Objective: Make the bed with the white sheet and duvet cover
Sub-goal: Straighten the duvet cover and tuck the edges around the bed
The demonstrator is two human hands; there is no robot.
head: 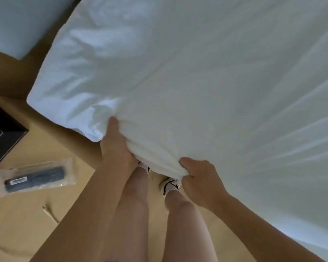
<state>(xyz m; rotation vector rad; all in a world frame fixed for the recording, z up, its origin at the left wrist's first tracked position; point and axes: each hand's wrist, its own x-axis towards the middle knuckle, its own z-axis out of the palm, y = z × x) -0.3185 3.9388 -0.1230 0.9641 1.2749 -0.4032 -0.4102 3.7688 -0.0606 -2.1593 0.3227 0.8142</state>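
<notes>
A white duvet cover (187, 72) spreads over the bed and fills most of the head view, wrinkled near its lower left corner. My left hand (116, 146) grips its near edge from below, thumb on top of the fabric. To the right, my right hand (199, 178) is clenched on a bunched fold of the same edge. The sheet under the duvet is hidden.
My bare legs and white sneakers (170, 184) stand on the wooden floor (27, 224) right beside the bed. A remote control in a clear plastic bag (34, 178) lies on a wooden surface at the left, next to a dark tray (2, 129). A pale wall (13, 25) fills the upper left.
</notes>
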